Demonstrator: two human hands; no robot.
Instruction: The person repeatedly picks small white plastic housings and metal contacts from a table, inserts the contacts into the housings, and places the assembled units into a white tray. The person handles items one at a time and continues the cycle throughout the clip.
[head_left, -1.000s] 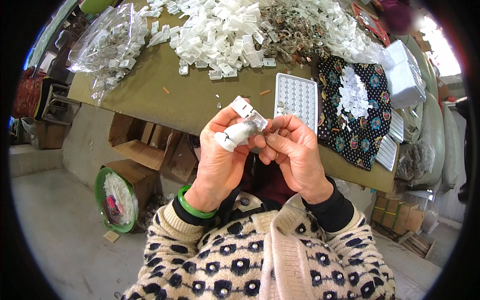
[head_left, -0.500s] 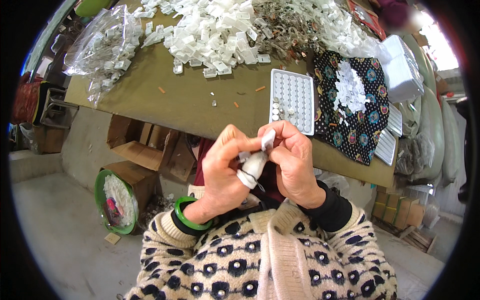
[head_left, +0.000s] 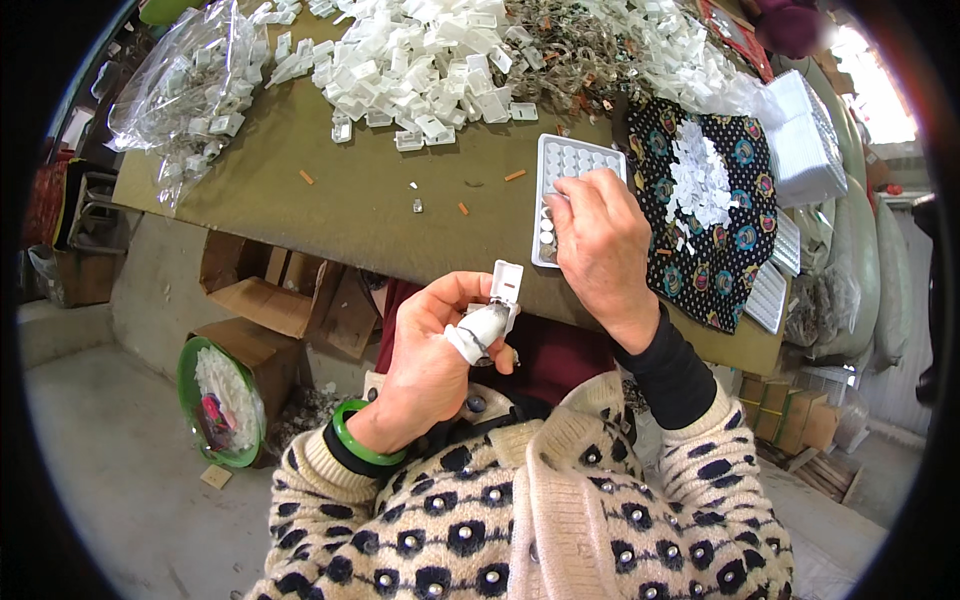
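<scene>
My left hand [head_left: 432,345] grips a small white plastic case [head_left: 507,281] whose lid stands up, above my lap near the table edge. One finger of this hand wears a white wrap [head_left: 484,327] tied with dark thread. My right hand [head_left: 612,258] reaches over a white tray [head_left: 541,170] with rows of round pockets. Its fingers bend down at the tray, and the fingertips are mostly hidden behind the hand. Several small round white and metallic pieces [head_left: 546,226] sit in the tray's left column, beside the right thumb.
A heap of white plastic cases [head_left: 420,75] spreads at the table's back, beside a clear bag [head_left: 195,95] of similar parts. White paper slips [head_left: 703,175] lie on patterned cloth [head_left: 655,240] at right, near stacked trays [head_left: 800,130]. A green basin [head_left: 190,385] stands below left.
My right hand has left the left hand and moved up and right to the tray. The left hand shifted slightly left and down, and the case's raised lid now shows.
</scene>
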